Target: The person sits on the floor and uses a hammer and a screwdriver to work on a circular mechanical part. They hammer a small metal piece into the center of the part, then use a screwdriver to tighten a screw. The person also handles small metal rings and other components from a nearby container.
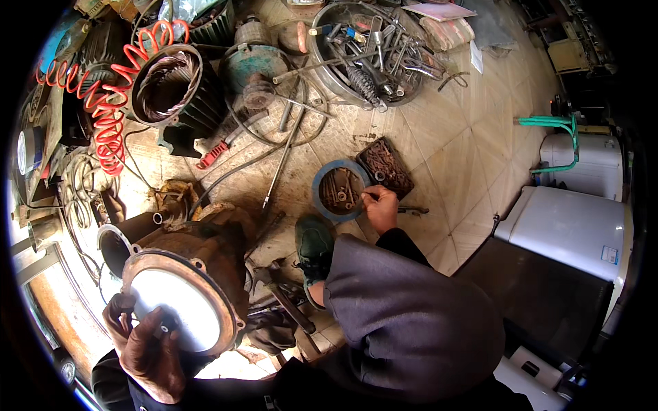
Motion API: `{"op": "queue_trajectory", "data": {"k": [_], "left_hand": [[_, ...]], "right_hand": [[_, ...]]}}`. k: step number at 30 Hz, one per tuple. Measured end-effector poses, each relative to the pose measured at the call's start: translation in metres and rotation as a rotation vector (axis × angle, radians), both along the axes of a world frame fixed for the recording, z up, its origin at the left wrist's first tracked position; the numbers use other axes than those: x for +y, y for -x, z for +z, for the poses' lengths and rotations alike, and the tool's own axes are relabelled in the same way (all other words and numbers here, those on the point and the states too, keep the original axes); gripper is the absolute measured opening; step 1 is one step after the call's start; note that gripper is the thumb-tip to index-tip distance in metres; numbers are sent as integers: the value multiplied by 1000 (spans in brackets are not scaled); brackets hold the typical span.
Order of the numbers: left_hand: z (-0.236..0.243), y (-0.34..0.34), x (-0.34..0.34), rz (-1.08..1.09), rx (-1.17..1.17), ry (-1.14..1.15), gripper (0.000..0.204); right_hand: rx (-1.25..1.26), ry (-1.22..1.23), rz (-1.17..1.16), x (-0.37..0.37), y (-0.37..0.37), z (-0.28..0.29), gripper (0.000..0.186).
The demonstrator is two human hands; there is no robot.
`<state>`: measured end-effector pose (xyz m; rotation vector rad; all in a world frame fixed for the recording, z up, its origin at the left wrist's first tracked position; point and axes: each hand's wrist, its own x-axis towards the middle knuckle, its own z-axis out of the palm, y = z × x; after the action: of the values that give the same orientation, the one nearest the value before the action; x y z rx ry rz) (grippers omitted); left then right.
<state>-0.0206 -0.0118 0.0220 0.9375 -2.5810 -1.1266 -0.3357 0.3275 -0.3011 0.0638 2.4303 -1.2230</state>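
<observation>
My left hand (147, 349) is in front of a rusty metal housing (212, 250), its fingers bent around a small dark ring-like piece (164, 329) with a pale centre. Just beyond those fingers, a bright white disc-shaped face (185, 298) fills the housing's round flange (232, 301). My right hand (381, 209) reaches down to the right rim of a blue round dish (319, 188), fingertips pinched. What they hold, if anything, is too small to make out. Bolts and washers (342, 195) lie inside the dish. Beside it stands a dark tray of rusty small fasteners (385, 164).
Across the floor at the back sits a wide basin of tools (363, 55). A wound motor stator (166, 85) and a red coiled hose (110, 127) are at the left. My green shoe (313, 246) is between the housing and dish. White appliances (565, 229) line the right.
</observation>
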Motion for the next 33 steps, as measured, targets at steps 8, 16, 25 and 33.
{"op": "queue_trajectory", "data": {"k": [8, 16, 25, 33], "left_hand": [[-4, -12, -6, -50, -54, 103, 29], [2, -3, -8, -186, -66, 319, 23], [4, 20, 6, 11, -30, 271, 22], [-18, 2, -11, -196, 116, 496, 10]], "right_hand": [[103, -464, 411, -15, -20, 6, 24], [246, -670, 622, -29, -14, -12, 36], [-44, -274, 306, -25, 14, 14, 16], [-209, 89, -6, 12, 11, 30, 8]]}}
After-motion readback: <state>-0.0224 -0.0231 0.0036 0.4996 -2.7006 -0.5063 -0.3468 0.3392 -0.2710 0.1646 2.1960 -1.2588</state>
